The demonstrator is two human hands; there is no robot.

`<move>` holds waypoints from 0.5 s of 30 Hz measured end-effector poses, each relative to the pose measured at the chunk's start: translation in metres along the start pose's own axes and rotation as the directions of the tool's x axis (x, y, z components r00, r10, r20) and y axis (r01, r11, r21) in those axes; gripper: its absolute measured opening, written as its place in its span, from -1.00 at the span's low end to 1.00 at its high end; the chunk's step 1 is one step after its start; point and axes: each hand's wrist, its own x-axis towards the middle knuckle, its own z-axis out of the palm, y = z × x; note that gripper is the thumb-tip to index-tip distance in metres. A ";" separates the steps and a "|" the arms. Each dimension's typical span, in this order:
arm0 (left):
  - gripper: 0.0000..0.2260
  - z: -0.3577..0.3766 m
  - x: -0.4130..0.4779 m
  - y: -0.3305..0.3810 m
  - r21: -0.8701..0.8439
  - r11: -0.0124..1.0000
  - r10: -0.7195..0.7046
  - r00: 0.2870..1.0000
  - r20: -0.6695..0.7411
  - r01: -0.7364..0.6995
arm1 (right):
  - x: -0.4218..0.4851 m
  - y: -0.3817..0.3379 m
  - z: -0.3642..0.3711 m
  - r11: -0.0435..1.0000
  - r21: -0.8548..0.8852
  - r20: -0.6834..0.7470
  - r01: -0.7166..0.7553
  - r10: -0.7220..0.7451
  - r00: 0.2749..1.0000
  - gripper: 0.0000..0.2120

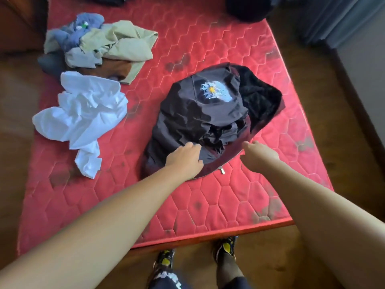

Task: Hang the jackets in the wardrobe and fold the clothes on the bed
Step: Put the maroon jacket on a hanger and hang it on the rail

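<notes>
jacket lies on bed, centre-right. shirt left of it, apart. clothes pile behind shirt, touching it. left hand on jacket's near edge, right hand at that edge further right. 2 shoes on floor before bed.

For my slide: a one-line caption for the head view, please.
Left hand and right hand at the near edge of the dark jacket on a red mattress.

Noted dark jacket crumpled in a heap on the near right part of the red quilted bed, pale floral emblem uppermost, zipper pull at near hem. Found white garment rumpled to its left. Logged beige, blue and brown clothes piled beyond that.
</notes>
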 end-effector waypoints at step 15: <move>-0.52 0.151 0.222 0.039 -0.188 0.974 0.122 0.991 -0.052 -0.130 | 0.272 0.051 0.104 0.975 0.217 -0.061 -0.056 0.071 0.996 -0.59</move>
